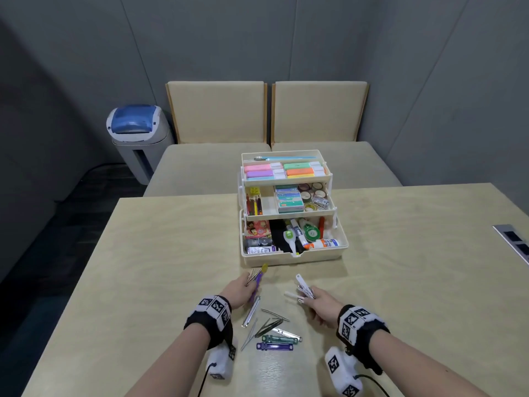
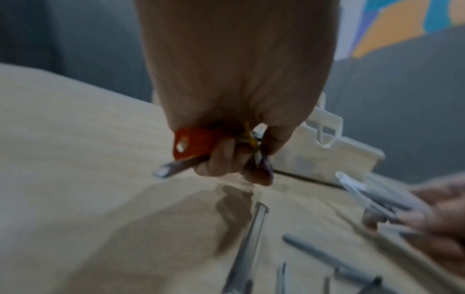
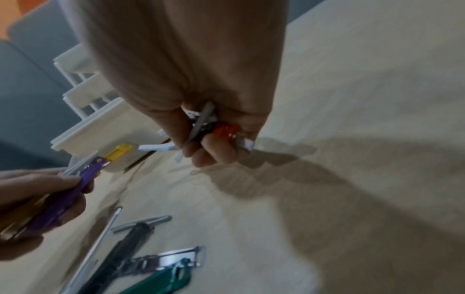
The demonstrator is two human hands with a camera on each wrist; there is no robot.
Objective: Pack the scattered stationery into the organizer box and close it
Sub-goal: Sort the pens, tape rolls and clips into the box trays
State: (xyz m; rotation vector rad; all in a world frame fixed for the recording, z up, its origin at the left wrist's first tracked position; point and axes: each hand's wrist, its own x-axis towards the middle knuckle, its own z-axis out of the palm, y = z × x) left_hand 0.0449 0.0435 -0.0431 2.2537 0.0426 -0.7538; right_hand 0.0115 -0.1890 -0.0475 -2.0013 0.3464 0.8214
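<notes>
Both hands full of thin fasteners, the open box just ahead.

Head view: the left hand point(image 1: 243, 287) grips purple and metal strips, the right hand point(image 1: 316, 303) white ones; more fasteners point(image 1: 272, 329) lie on the counter point(image 1: 171, 253) near the box point(image 1: 292, 259).
Left wrist view: the fingers point(image 2: 226, 157) curl round a loose bundle; light, stiff and slippery, best pinched mid-length.
Right wrist view: the clips point(image 3: 201, 123) cross untidily and may slip out.

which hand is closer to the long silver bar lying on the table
Left. The left hand holds a bundle of fasteners right above the far end of the silver bar. The right hand, gripping white fasteners, is off to the bar's right, clearly apart.
</notes>
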